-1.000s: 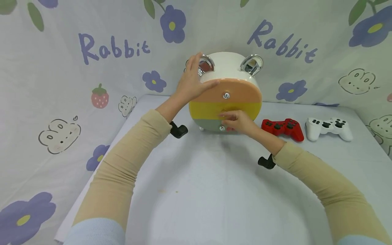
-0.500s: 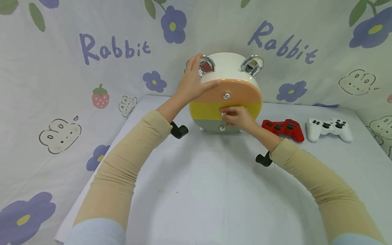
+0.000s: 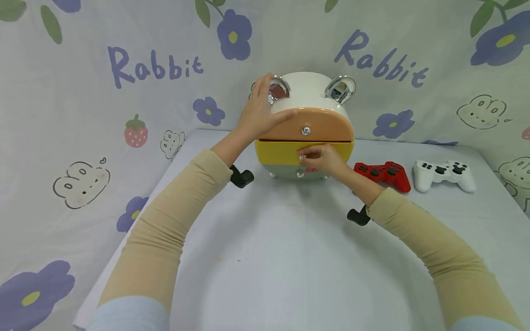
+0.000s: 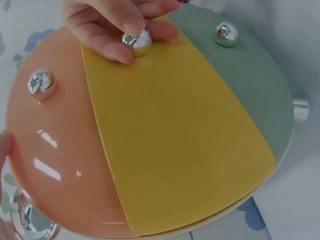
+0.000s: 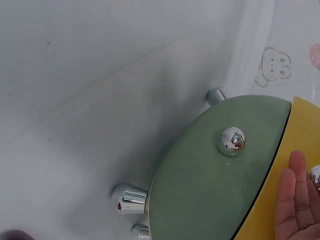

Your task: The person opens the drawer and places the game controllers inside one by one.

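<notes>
A rounded small drawer cabinet (image 3: 306, 89) with a white body and chrome ear-like rings stands at the back of the table. Its front has an orange drawer (image 3: 331, 123), a yellow drawer (image 3: 276, 152) and a green drawer (image 3: 281, 171), each with a chrome knob. My left hand (image 3: 257, 112) rests on the cabinet's upper left by one ring, fingers extended, thumb along the orange front. My right hand (image 3: 327, 161) pinches the yellow drawer's knob (image 4: 141, 46) between thumb and fingers. The yellow drawer sits slightly out, a dark gap along its upper edge.
A red game controller (image 3: 391, 174) lies right of the cabinet, close to my right forearm. Beyond it is a white game controller (image 3: 445, 174). A patterned cloth (image 3: 157, 105) hangs behind the white-covered table (image 3: 265, 276).
My right hand has moved up to the yellow drawer's knob, taken hold of it and drawn the drawer slightly outward. The left hand has stayed in place.
</notes>
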`<action>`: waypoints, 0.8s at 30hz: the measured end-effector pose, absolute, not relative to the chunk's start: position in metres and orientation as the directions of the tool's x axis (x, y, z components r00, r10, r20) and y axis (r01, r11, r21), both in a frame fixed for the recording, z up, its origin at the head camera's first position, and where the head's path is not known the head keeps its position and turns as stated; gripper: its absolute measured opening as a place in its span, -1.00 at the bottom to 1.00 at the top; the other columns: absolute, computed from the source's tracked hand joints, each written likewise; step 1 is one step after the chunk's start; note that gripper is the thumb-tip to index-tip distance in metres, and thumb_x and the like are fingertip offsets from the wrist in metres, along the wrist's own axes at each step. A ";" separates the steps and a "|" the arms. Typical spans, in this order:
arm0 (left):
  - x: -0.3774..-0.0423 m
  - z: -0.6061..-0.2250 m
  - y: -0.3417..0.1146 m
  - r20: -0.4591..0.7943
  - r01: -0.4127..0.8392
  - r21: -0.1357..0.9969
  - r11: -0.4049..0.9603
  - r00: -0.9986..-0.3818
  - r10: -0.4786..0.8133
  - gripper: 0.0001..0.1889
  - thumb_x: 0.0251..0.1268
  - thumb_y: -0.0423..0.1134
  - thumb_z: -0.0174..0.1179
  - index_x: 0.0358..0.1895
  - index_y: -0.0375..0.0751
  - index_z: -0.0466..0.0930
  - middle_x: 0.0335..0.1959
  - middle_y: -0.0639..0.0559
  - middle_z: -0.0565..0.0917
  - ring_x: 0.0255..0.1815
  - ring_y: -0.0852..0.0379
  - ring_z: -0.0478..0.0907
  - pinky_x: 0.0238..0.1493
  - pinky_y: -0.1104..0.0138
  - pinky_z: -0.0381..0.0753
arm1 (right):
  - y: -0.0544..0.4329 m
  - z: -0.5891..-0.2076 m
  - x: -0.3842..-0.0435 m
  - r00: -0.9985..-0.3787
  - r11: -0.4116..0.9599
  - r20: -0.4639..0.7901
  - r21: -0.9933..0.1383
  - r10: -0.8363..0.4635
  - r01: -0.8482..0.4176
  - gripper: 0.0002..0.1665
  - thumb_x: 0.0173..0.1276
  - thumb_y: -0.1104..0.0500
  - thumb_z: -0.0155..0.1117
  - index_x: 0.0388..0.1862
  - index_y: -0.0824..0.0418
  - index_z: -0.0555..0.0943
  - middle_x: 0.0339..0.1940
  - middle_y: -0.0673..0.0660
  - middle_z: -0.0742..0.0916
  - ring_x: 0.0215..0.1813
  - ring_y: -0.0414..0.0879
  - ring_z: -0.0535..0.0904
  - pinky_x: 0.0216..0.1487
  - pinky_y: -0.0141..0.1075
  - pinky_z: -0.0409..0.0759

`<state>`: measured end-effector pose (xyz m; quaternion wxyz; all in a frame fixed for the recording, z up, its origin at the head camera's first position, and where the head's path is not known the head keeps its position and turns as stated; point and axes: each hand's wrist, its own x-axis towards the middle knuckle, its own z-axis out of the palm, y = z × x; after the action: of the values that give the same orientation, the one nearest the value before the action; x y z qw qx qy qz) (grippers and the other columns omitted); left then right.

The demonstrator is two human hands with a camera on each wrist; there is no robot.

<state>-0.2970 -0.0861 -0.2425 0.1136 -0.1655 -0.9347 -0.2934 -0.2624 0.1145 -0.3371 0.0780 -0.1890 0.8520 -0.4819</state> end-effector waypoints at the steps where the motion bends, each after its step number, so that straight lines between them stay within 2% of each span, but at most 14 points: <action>1: -0.297 -0.243 -0.086 0.309 0.376 0.510 0.774 -0.919 0.243 0.09 -0.04 0.29 0.22 0.46 0.04 -0.28 0.47 0.00 -0.15 0.40 -0.04 0.08 0.32 0.09 0.19 | 0.115 -0.337 -0.262 -0.917 0.469 0.046 -0.849 -0.397 -0.245 -0.67 0.23 0.22 0.25 -0.02 0.30 0.61 -0.25 0.28 0.71 -0.43 -0.07 0.64 -0.30 -0.24 0.60; 6: -0.298 -0.243 -0.086 0.308 0.371 0.503 0.781 -0.921 0.239 0.10 -0.05 0.29 0.22 0.46 0.03 -0.29 0.47 -0.01 -0.16 0.40 -0.05 0.09 0.31 0.07 0.20 | 0.115 -0.337 -0.255 -0.918 0.488 0.027 -0.841 -0.396 -0.236 -0.67 0.23 0.20 0.26 -0.03 0.27 0.62 -0.25 0.25 0.72 -0.40 -0.05 0.64 -0.32 -0.36 0.59; 10: -0.299 -0.243 -0.085 0.305 0.367 0.498 0.785 -0.922 0.238 0.10 -0.05 0.30 0.22 0.46 0.05 -0.29 0.47 0.00 -0.15 0.39 -0.06 0.10 0.31 0.07 0.20 | 0.116 -0.337 -0.250 -0.918 0.482 0.004 -0.850 -0.396 -0.212 -0.66 0.24 0.20 0.26 -0.01 0.27 0.61 -0.24 0.26 0.72 -0.36 0.02 0.65 -0.25 -0.28 0.61; 15: -0.299 -0.244 -0.085 0.304 0.367 0.493 0.789 -0.922 0.240 0.10 -0.04 0.29 0.22 0.46 0.05 -0.29 0.47 0.00 -0.15 0.40 -0.05 0.09 0.32 0.08 0.18 | 0.116 -0.337 -0.242 -0.920 0.482 -0.010 -0.854 -0.392 -0.196 -0.65 0.23 0.20 0.27 0.00 0.26 0.61 -0.26 0.27 0.72 -0.43 -0.12 0.64 -0.27 -0.26 0.61; 24: -0.299 -0.242 -0.086 0.297 0.362 0.494 0.791 -0.925 0.239 0.10 -0.05 0.30 0.21 0.46 0.04 -0.29 0.47 0.00 -0.16 0.41 -0.05 0.07 0.34 0.10 0.15 | 0.118 -0.337 -0.226 -0.913 0.448 0.001 -0.871 -0.407 -0.200 -0.67 0.22 0.24 0.27 -0.03 0.32 0.61 -0.22 0.24 0.71 -0.31 0.02 0.66 -0.27 -0.37 0.61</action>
<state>-0.2988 -0.0859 -0.2421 0.1099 -0.1600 -0.9398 -0.2813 -0.2261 0.1176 -0.3373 0.1047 -0.1799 0.8445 -0.4934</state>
